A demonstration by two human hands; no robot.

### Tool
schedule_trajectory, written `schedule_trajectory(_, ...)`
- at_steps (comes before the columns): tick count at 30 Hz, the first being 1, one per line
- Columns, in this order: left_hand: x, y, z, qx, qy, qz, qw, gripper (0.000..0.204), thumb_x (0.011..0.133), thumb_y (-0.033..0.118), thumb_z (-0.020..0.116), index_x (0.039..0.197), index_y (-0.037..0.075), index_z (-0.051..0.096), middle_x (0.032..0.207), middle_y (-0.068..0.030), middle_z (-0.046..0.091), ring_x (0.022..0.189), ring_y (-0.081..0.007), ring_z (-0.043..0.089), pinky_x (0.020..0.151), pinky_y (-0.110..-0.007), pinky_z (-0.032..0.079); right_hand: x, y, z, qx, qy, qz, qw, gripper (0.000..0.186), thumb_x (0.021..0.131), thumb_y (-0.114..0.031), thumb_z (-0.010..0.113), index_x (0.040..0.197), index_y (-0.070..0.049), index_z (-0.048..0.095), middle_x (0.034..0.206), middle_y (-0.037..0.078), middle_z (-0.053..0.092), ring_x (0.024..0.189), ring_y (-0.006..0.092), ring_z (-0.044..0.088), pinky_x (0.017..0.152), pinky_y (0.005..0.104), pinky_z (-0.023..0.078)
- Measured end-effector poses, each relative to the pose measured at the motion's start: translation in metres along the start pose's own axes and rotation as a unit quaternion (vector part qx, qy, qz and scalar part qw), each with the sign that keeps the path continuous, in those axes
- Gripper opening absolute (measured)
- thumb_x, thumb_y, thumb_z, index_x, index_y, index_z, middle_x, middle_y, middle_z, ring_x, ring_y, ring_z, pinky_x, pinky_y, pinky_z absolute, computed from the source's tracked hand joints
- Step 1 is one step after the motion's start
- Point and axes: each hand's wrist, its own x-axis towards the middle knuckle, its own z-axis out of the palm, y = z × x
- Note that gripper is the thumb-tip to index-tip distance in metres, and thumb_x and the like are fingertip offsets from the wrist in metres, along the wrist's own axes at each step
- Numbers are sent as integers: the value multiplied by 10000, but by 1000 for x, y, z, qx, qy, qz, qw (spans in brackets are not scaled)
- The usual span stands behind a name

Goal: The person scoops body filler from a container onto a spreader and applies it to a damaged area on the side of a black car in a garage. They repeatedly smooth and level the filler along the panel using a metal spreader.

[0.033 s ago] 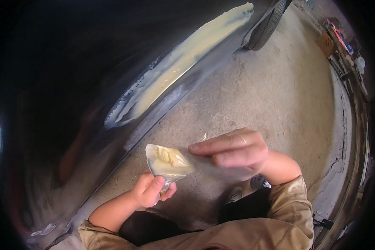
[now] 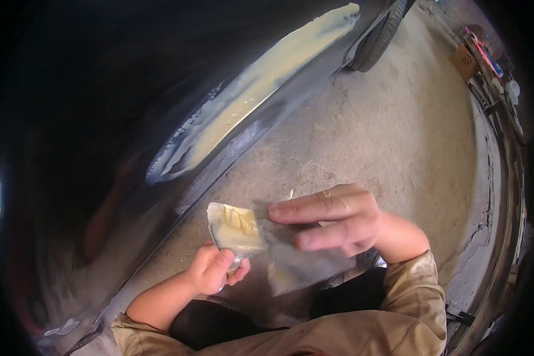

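Observation:
My left hand (image 2: 210, 270) is closed round the lower end of a putty knife (image 2: 221, 242), thumb on its front. Cream filler paste (image 2: 237, 221) lies in ridges on the wide blade. My right hand (image 2: 345, 215) grips a thin grey rectangular spreader (image 2: 305, 264), two fingers stretched along its upper face and the thumb hidden. The spreader's left edge is beside the knife's blade; whether they touch I cannot tell. Ahead of both hands, a long streak of cream filler (image 2: 258, 89) coats the lower part of a dark car body panel (image 2: 101, 77).
A car tyre (image 2: 381, 40) stands at the far end of the panel. Concrete floor (image 2: 385, 130) runs along the right of the car. Farther right are a cardboard box (image 2: 464, 62) and a bench-like frame (image 2: 495, 107) with assorted items. A can, partly hidden, stands by my right knee.
The spreader has shifted right off the filler on the knife and tilted, so its broad grey face now shows. The knife and my left hand stay nearly in place.

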Motion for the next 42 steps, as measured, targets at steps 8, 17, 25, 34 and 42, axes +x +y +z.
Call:
schedule_trajectory(8,12,3,13,21,53,-18,998,711,989,630,382,1045,-60,545,597,-83,513,486,-156,486,465,-303,411,-25,0,-28,-105,-130,139,976,488,802,0,663,1283,-78,646,1070,183,703,836,305,714,703,394,590)
schedule_trajectory(17,14,23,38,-29,59,-59,996,844,939,741,317,580,-7,474,467,-118,455,387,-210,446,385,-315,371,-37,107,-116,-241,407,235,849,226,957,-90,598,1151,15,651,938,30,692,837,77,590,771,254,488)
schedule_trajectory(25,-10,16,32,-40,78,-83,993,841,942,738,312,591,-11,464,476,-124,449,386,-205,425,384,-317,353,6,175,-157,-236,515,177,805,278,957,-91,582,1212,-5,652,938,26,688,845,83,583,785,250,473)
schedule_trajectory(34,-35,17,27,-60,91,-101,989,846,922,763,313,586,0,456,478,-125,445,384,-207,422,378,-312,342,12,160,-125,-265,484,232,801,398,927,-62,584,1325,-69,605,957,105,715,855,123,659,819,278,515)
schedule_trajectory(42,-44,23,18,-93,47,-74,992,782,969,690,328,752,-34,527,564,-100,502,446,-172,465,440,-298,386,17,144,-70,-240,463,204,829,418,923,-36,588,1341,-46,582,1150,145,695,1033,196,668,897,314,522)
